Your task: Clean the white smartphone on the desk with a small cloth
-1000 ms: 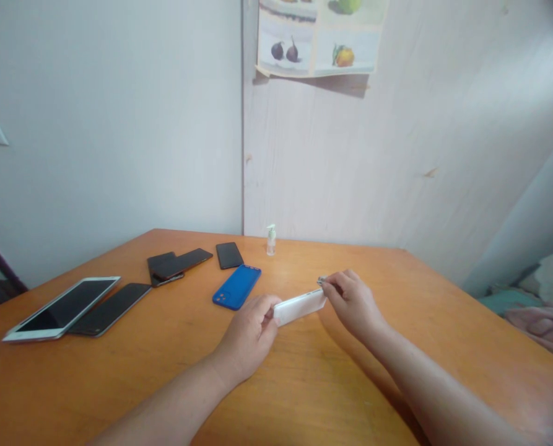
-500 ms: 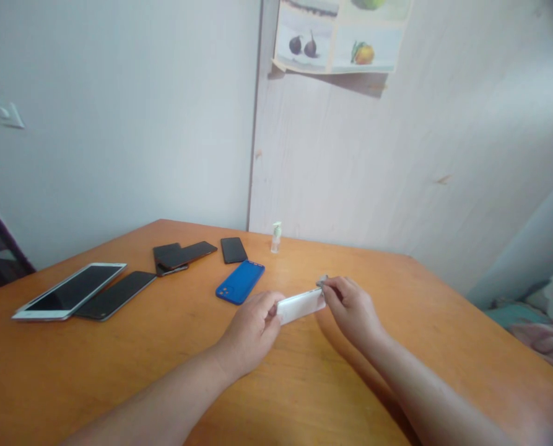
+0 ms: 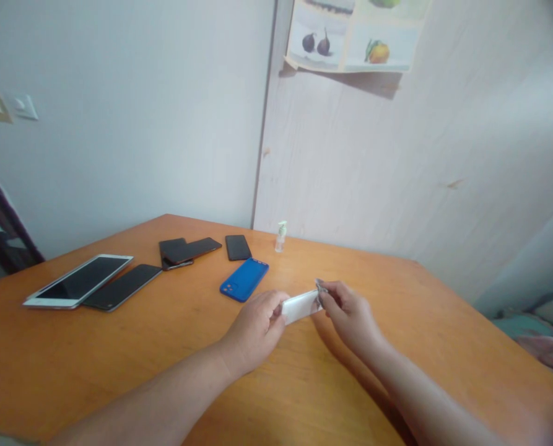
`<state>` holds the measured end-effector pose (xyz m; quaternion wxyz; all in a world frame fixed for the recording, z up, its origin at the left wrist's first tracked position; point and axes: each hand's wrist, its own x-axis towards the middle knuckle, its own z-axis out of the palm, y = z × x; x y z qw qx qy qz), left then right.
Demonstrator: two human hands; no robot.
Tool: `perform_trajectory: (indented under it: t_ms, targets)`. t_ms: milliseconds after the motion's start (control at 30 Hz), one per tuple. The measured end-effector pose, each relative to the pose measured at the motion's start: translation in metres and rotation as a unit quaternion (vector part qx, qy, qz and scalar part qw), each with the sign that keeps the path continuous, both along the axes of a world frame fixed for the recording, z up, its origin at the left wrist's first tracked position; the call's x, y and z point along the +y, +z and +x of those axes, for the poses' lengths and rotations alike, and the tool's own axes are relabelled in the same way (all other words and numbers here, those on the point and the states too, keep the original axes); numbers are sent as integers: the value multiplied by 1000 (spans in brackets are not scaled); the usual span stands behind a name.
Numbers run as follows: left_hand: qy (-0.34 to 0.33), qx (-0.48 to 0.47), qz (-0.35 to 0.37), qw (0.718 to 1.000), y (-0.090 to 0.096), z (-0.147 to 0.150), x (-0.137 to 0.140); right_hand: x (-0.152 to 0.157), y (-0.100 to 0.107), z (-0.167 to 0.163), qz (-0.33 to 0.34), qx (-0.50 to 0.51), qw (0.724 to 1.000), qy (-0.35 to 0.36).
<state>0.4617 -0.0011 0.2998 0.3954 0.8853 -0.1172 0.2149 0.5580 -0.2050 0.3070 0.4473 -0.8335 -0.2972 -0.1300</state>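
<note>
In the head view, my left hand (image 3: 255, 328) is closed on the left end of a white phone (image 3: 299, 308). The phone is held above the table, tilted on its long side with one white face towards me. My right hand (image 3: 352, 314) pinches a small grey cloth (image 3: 320, 288) against the phone's right end. Part of the cloth is hidden by my fingers. Beyond my left hand lies a blue phone case (image 3: 244, 280), its hollow side up.
A white tablet (image 3: 34, 302) and a dark phone (image 3: 122, 288) lie at the left of the wooden table (image 3: 174, 347). Two dark phones overlap behind them, with another dark phone (image 3: 238, 248) nearby. A small clear pump bottle (image 3: 280, 240) stands near the back edge.
My right hand has brought the cloth from the phone's upper right corner down over its right end. My left hand still holds the phone. The camera has turned slightly left.
</note>
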Motion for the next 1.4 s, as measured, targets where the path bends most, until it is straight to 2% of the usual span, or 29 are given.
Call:
perform_trajectory:
  t_ms: [133, 300, 367, 567, 633, 733, 800, 1033, 1233, 1300, 1400]
  targets:
    - [-9, -3, -4, 1000, 0, 0, 0, 6, 1, -12, -33, -53, 995, 79]
    - [-7, 0, 3, 1000, -2, 1, 1, -10, -2, 12, -40, -73, 996, -15]
    - [-6, 0, 5, 1000, -2, 1, 1, -11, -3, 13, -39, -74, 996, -22]
    - [-18, -7, 3, 1000, 0, 0, 0, 11, 3, -23, -65, -70, 989, 113]
    - [-11, -1, -2, 1000, -2, 1, 0, 12, 5, -24, -62, -70, 989, 112]
    - [7, 13, -7, 1000, -5, 3, 1, 5, 7, -14, -44, -72, 994, 63]
    - [13, 16, -10, 1000, -5, 3, 1, 4, 7, -13, -42, -67, 995, 54]
    - [-2, -2, -1, 1000, -2, 2, 0, 18, 5, -39, -84, -55, 983, 151]
    - [9, 14, 4, 1000, -3, 3, -1, 5, 10, -15, -63, -76, 994, 41]
    - [7, 16, 0, 1000, -2, 2, -1, 5, 7, -15, -59, -79, 994, 44]
    - [-1, 20, -9, 1000, 1, 0, -1, 12, -4, -22, -64, -78, 990, 96]
